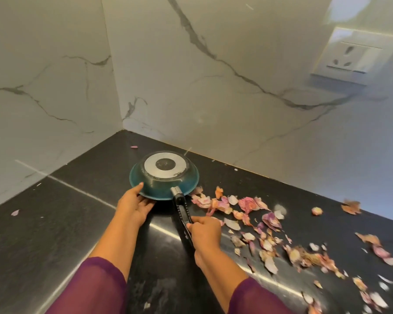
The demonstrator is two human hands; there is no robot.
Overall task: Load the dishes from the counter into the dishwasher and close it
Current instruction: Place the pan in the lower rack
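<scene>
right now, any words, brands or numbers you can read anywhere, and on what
No text can be read in this view.
pan: the metal base disc shows no legible stamp.
handle: any marks are too blurred to read.
wall socket: pin holes only, no lettering.

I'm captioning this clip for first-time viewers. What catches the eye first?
The teal frying pan, upside down with its silver base up, is near the counter's back corner; the left hand holds its rim and the right hand grips its black handle. Pink papery onion skins litter the black stone counter to its right.
</scene>
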